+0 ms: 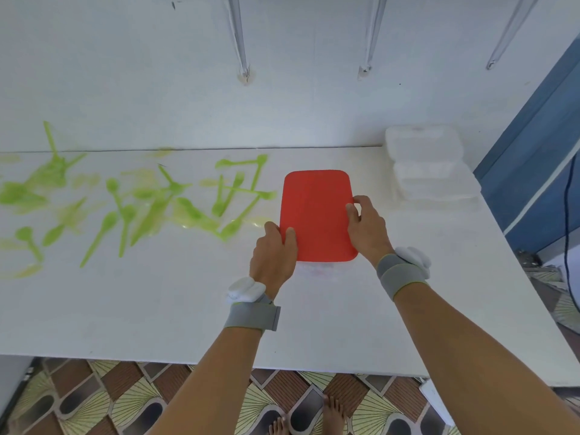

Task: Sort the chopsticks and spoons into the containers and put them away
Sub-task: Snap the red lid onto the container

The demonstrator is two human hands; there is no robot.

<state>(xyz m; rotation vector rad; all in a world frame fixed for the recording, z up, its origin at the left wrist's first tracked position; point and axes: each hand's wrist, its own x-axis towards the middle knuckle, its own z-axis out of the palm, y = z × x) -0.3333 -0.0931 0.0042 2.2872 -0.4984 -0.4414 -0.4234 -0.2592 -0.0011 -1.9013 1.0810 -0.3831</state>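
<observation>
A clear container with a red lid (317, 211) stands on the white table (157, 309), in the middle. My left hand (274, 249) grips its left edge, thumb on top of the lid. My right hand (365, 224) grips its right edge, thumb also on the lid. Several green plastic spoons (106, 227) and a fork or two (233, 186) lie scattered across the left half of the table, some blurred. No chopsticks can be made out.
A stack of clear lidded containers (430, 164) stands at the table's back right corner. A white wall with metal brackets (240, 42) runs behind the table. Patterned floor tiles (125, 400) and bare feet show below the front edge.
</observation>
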